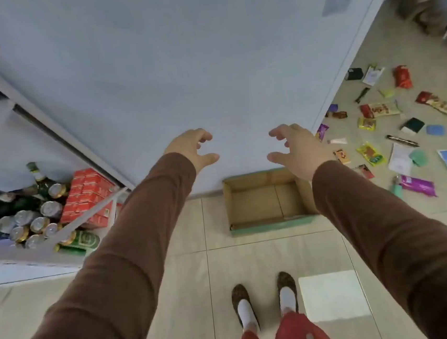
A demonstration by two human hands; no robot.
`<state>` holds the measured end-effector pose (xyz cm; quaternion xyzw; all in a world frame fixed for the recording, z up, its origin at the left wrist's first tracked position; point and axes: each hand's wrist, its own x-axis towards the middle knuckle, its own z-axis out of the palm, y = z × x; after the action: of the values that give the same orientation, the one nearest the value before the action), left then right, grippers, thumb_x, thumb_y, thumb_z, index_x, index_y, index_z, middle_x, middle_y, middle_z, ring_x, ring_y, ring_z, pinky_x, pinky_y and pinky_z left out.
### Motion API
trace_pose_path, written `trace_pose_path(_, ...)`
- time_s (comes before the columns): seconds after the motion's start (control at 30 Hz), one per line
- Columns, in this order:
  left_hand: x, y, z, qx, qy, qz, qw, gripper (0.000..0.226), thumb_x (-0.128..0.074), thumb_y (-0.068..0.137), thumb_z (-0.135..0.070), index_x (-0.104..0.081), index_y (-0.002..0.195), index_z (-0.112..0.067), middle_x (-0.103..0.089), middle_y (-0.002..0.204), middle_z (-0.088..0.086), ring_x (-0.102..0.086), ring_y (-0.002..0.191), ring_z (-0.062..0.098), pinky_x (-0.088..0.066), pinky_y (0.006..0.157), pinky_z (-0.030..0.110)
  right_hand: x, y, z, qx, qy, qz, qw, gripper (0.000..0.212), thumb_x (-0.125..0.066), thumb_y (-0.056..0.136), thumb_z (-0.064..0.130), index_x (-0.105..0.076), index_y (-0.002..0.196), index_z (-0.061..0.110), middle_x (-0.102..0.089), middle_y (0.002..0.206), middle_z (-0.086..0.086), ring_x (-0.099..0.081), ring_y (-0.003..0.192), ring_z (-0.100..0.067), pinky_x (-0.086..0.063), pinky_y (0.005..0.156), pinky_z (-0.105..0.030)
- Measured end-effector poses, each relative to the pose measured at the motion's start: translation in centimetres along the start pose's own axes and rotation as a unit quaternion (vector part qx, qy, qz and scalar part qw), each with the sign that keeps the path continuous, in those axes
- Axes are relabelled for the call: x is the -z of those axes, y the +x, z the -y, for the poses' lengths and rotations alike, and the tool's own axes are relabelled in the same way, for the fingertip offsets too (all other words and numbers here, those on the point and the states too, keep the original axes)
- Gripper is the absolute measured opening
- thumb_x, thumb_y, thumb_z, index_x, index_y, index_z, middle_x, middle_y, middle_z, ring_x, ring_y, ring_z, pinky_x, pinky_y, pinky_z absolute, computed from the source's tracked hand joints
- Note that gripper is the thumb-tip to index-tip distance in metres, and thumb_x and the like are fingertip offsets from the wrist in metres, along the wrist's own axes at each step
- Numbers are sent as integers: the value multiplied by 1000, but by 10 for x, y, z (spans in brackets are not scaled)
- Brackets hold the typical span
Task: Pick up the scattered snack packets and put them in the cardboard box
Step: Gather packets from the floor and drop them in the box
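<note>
A pale tiled floor (pixel 266 260) is running up to a blue-grey wall (pixel 153 80), where the shallow cardboard box (pixel 266 226) is sitting open and holding nothing. The left hand (pixel 191 147) and right hand (pixel 301 148) are hovering above it, fingers loosely spread, gripping nothing. The snack packets (pixel 380 109) are lying scattered to the right; starting with those nearest the box looks sensible. They are flat, glossy and crinkly, so pinching an edge should be working best.

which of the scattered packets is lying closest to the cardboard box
The small orange packet, just right of the cardboard box beside the right hand's wrist; the other packets lie farther right.
</note>
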<state>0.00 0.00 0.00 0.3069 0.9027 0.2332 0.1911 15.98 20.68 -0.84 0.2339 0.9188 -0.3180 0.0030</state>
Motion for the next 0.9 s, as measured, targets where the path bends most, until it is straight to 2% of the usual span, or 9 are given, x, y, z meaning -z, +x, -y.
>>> trace_pose_path(0.1, -35, 1, -4, 22, 12, 55, 998, 50, -74, 90, -32, -57, 136, -20, -57, 140, 1, -56, 127, 20, -40, 102, 30, -12, -12, -26, -55, -37, 23, 998, 52, -67, 97, 30, -50, 145, 22, -53, 141, -3, -52, 129, -25, -42, 93, -31)
trace_pose_path(0.2, -76, 3, -15, 21, 31, 106, 994, 52, -73, 91, -34, -56, 138, -20, -55, 142, 1, -55, 129, 21, -42, 104, 31, -21, -29, -60, -108, -31, 60, 992, 55, -69, 95, 28, -50, 146, 19, -53, 143, -10, -50, 130, -30, -43, 103, -38)
trace_pose_path(0.33, -132, 12, -45, 11, 53, 155, 986, 54, -74, 89, -37, -57, 137, -22, -57, 139, 1, -57, 126, 22, -44, 104, 34, -21, -60, -117, -156, -24, 75, 985, 56, -69, 94, 26, -50, 147, 18, -51, 144, -11, -49, 131, -32, -42, 108, -41)
trace_pose_path(0.5, -207, 17, -105, -12, 51, 201, 978, 54, -78, 86, -35, -59, 134, -23, -59, 140, 0, -58, 127, 22, -44, 110, 37, -4, -101, -204, -211, -14, 71, 975, 54, -69, 95, 26, -51, 145, 17, -50, 141, -13, -47, 131, -34, -42, 106, -41)
trace_pose_path(0.73, -320, 23, -214, -38, 110, 270, 956, 57, -78, 86, -36, -57, 136, -18, -58, 141, 5, -56, 129, 24, -44, 110, 38, 36, -156, -331, -265, 8, 67, 962, 58, -69, 95, 28, -49, 149, 18, -48, 145, -14, -44, 135, -34, -40, 109, -42)
trace_pose_path(0.9, -384, 35, -281, -56, 129, 303, 943, 60, -78, 87, -33, -54, 139, -15, -56, 142, 8, -54, 130, 25, -43, 109, 34, 64, -178, -407, -298, 13, 62, 952, 58, -70, 94, 28, -50, 147, 19, -48, 147, -12, -45, 134, -33, -41, 106, -41)
